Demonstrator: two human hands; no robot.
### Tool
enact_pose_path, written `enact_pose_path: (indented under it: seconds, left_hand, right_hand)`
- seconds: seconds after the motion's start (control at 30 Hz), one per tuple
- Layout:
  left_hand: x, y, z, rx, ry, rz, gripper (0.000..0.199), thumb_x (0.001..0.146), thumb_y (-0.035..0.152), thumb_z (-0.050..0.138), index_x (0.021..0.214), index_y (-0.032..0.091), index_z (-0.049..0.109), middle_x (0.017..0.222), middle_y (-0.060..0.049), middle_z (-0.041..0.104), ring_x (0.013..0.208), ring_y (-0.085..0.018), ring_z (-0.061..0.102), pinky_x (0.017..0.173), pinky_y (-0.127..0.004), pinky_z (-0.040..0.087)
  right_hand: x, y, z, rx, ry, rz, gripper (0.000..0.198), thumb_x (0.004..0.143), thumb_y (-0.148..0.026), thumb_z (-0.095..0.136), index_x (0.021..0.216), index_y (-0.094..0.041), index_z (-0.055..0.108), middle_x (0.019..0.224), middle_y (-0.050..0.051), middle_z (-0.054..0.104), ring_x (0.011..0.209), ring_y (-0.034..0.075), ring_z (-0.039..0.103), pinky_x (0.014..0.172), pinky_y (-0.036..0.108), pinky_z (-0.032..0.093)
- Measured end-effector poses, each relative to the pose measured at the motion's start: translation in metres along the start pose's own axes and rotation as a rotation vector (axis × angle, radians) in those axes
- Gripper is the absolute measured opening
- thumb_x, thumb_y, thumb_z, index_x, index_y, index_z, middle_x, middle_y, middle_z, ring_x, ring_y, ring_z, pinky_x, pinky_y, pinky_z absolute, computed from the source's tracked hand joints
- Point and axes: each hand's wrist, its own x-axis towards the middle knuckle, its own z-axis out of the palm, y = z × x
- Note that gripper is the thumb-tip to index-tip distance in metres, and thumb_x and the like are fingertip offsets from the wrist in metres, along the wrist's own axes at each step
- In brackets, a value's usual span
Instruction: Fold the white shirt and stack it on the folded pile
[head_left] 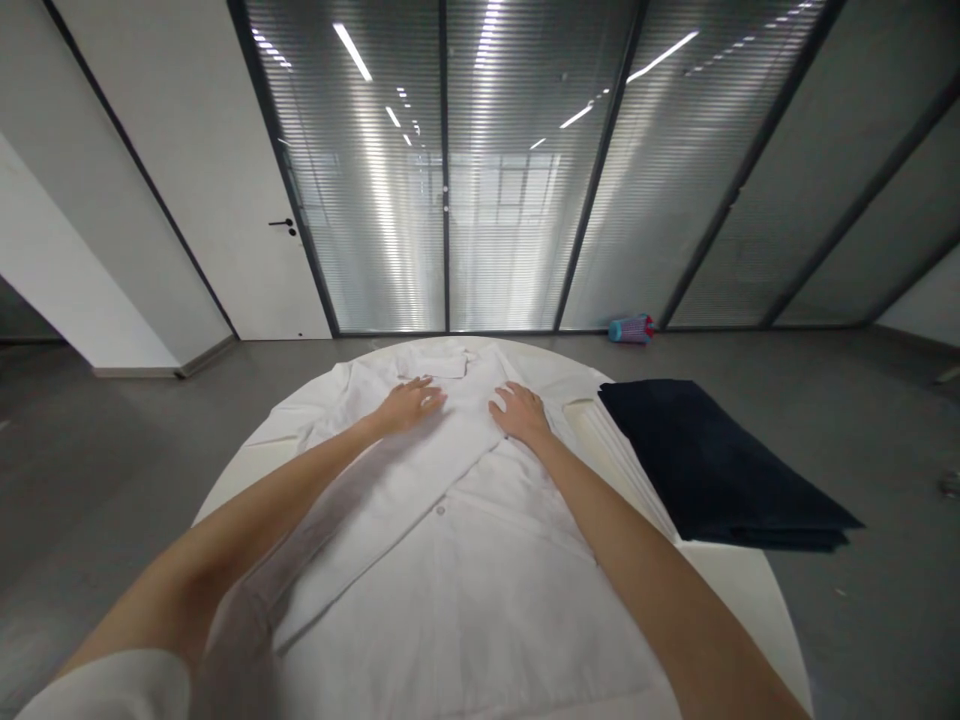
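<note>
A white button-up garment [480,560], perhaps a shirt or lab coat, lies spread over a round white table [765,600], its collar toward the far edge. My left hand [411,404] rests on its upper left part just below the collar, fingers stretched out. On the upper right part lies my right hand [519,412], fingers spread against the cloth. Neither hand grips anything. One front edge of the garment runs diagonally, with a button [441,510] showing near it. The lower end of the garment is cut off by the frame.
A folded dark navy cloth [720,465] lies at the table's right side, reaching past its edge, beside a stack of folded white cloth [637,460]. Behind stand glass partitions with blinds [502,200] and a white door [202,170]. A blue and pink object [631,329] lies on the floor.
</note>
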Motion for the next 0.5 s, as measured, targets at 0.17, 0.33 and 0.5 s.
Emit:
enact_pose_path:
  seconds: [0.17, 0.33, 0.5]
  left_hand:
    - [-0.032, -0.055, -0.019, 0.035, 0.110, -0.158, 0.033, 0.094, 0.037, 0.056, 0.123, 0.028, 0.069, 0.150, -0.005, 0.052, 0.144, -0.028, 0.039, 0.120, -0.043, 0.028]
    - [-0.013, -0.099, -0.038, -0.035, 0.187, -0.264, 0.025, 0.088, 0.025, 0.056, 0.108, 0.021, 0.072, 0.139, -0.010, 0.061, 0.135, -0.029, 0.050, 0.117, -0.041, 0.033]
    - [0.049, -0.107, -0.038, -0.206, 0.263, -0.311, 0.024, 0.088, 0.022, 0.057, 0.105, 0.015, 0.071, 0.122, -0.015, 0.069, 0.124, -0.030, 0.058, 0.113, -0.041, 0.037]
  right_hand:
    - [0.001, 0.000, -0.007, -0.007, -0.003, 0.016, 0.050, 0.102, -0.049, 0.034, 0.134, -0.023, 0.062, 0.147, 0.011, 0.052, 0.130, 0.028, 0.051, 0.108, 0.044, 0.039]
    - [0.038, -0.008, -0.020, -0.027, 0.013, 0.006, 0.048, 0.102, -0.030, 0.028, 0.136, -0.016, 0.060, 0.142, 0.016, 0.055, 0.122, 0.028, 0.056, 0.103, 0.042, 0.043]
    - [0.088, -0.032, -0.016, -0.034, -0.026, -0.159, 0.048, 0.103, -0.032, 0.031, 0.144, -0.021, 0.053, 0.158, 0.009, 0.039, 0.143, 0.027, 0.035, 0.115, 0.044, 0.030]
